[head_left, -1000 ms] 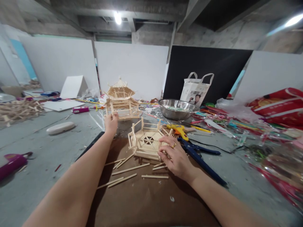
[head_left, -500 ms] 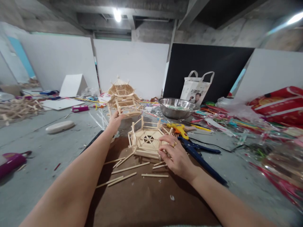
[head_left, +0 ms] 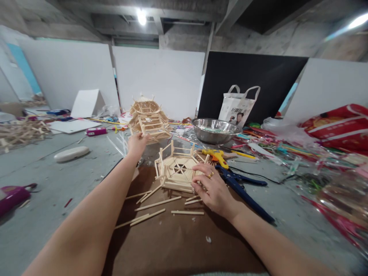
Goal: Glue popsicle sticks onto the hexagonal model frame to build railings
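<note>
My left hand [head_left: 137, 145] is closed on the lower left of a small pagoda model [head_left: 149, 118], built from pale wooden sticks with tiered roofs. The model is tilted, and whether its base touches the floor I cannot tell. In front of me a hexagonal stick base [head_left: 176, 181] with short upright posts rests on a brown board [head_left: 184, 245]. My right hand [head_left: 214, 189], with a ring on it, grips the near right side of this base with bent fingers. Its fingertips hide part of the rim. Several loose sticks [head_left: 158, 203] lie nearer to me on the board.
A yellow glue gun [head_left: 217, 156] and dark blue long-handled cutters [head_left: 244, 195] lie right of the base. Behind are a metal bowl [head_left: 217, 132] and a white bag [head_left: 237, 107]. A white oval case [head_left: 71, 153] lies left. Scattered strips cover the floor at right.
The pagoda model in my left hand has tipped and dropped slightly, moving a little left. My right hand stays on the hexagonal base.
</note>
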Action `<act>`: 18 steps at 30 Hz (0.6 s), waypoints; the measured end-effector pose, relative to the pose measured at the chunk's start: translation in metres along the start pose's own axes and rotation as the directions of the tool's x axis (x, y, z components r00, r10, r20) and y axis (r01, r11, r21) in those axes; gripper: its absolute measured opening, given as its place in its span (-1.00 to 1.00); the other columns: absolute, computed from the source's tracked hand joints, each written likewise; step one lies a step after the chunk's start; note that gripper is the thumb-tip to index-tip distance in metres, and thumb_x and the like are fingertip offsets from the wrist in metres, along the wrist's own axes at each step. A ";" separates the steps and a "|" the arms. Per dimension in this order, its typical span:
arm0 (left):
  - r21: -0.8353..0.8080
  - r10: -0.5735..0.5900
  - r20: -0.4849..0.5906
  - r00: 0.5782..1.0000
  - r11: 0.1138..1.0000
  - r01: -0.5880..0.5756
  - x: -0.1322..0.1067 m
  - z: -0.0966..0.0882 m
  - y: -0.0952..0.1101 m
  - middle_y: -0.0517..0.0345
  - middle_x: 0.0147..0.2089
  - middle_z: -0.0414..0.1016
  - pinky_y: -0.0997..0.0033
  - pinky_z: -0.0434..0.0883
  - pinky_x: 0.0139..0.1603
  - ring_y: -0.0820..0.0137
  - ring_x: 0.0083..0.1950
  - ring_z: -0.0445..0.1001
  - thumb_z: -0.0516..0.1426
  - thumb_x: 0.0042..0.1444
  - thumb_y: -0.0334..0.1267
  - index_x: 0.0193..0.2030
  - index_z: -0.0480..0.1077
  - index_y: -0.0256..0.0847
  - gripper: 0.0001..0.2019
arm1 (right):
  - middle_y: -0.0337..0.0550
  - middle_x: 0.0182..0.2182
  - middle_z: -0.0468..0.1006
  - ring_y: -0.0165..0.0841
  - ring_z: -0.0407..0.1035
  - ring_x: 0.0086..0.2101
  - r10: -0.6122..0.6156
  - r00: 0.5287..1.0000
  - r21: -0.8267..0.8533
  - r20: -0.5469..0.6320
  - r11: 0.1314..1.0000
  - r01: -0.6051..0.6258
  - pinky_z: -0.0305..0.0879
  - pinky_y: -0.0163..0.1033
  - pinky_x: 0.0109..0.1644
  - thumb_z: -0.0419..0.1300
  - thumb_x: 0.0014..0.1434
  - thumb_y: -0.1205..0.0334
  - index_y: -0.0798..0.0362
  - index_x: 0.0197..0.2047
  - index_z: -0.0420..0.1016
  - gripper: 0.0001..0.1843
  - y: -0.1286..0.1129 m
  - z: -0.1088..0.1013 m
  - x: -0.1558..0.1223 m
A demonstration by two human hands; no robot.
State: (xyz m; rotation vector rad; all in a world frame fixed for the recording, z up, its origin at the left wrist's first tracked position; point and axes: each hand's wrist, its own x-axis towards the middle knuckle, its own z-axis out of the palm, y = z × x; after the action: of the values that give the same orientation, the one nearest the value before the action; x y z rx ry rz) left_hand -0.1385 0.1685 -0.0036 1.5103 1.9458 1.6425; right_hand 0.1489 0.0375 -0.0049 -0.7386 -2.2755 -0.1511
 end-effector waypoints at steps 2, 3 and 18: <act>0.047 0.002 -0.033 0.999 0.999 0.000 0.001 -0.001 0.002 0.14 -0.50 0.39 0.51 0.17 -0.46 0.42 -0.44 0.28 0.02 -0.12 -0.07 -0.32 0.41 -0.33 -0.64 | -0.07 -0.16 0.33 -0.29 0.15 -0.07 -0.002 1.000 0.001 0.002 1.000 0.002 0.03 -0.02 0.07 0.03 0.07 0.33 0.05 -0.36 0.30 -0.95 0.000 0.000 0.001; 0.069 0.002 -0.044 0.999 0.998 0.001 0.001 -0.002 0.003 0.12 -0.49 0.40 0.50 0.18 -0.44 0.41 -0.43 0.29 0.02 -0.12 -0.07 -0.32 0.41 -0.33 -0.64 | -0.07 -0.16 0.33 -0.29 0.15 -0.07 -0.004 1.000 0.002 0.003 1.000 0.004 0.04 -0.03 0.06 0.03 0.07 0.33 0.05 -0.36 0.30 -0.94 0.000 0.000 0.001; 0.209 0.036 -0.035 0.999 0.977 -0.027 0.002 -0.010 0.005 0.01 -0.29 0.47 0.43 0.21 -0.33 0.28 -0.25 0.35 -0.05 -0.02 -0.11 -0.22 0.42 -0.28 -0.63 | -0.07 -0.16 0.35 -0.29 0.16 -0.07 -0.008 1.000 -0.010 -0.002 1.000 0.008 0.04 -0.01 0.06 0.03 0.07 0.33 0.04 -0.39 0.31 -0.94 0.000 0.000 0.002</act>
State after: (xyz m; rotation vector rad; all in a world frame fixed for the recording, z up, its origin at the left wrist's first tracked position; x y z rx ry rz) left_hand -0.1436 0.1626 0.0051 1.6003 2.1859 1.5307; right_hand 0.1478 0.0379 -0.0038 -0.7337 -2.2778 -0.1666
